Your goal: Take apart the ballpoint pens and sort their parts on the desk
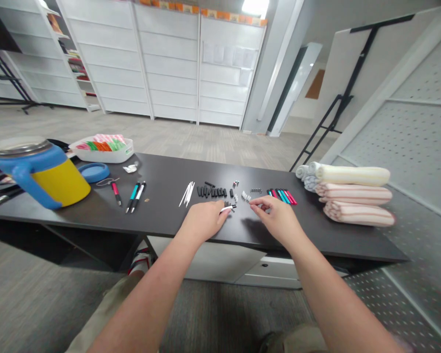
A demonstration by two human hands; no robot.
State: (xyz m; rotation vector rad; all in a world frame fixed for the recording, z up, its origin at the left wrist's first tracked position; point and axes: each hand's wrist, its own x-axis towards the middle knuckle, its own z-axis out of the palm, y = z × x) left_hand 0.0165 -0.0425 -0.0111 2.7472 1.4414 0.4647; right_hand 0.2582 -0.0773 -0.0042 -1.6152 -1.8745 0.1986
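Observation:
My left hand [205, 218] is closed around a white pen part [226, 209] with a dark end that points right. To its right, the thumb and forefinger of my right hand [275, 214] are pinched together above the desk; whatever they hold is too small to make out. Small clear pieces [246, 196] lie just beyond those fingertips. Behind my left hand there is a row of short black pen grips [211, 191], with thin white refills [187, 193] to the left. Pink, teal and black pen barrels [282, 196] lie beyond my right hand. Small springs [256, 189] rest between the groups.
Two assembled pens [135, 197] and a pink pen [116, 192] lie on the dark desk [161, 171]. Farther left stand a blue and yellow mug [55, 176], a blue lid [94, 172] and a white basket [110, 156]. Rolled towels [355, 193] are stacked at the right end.

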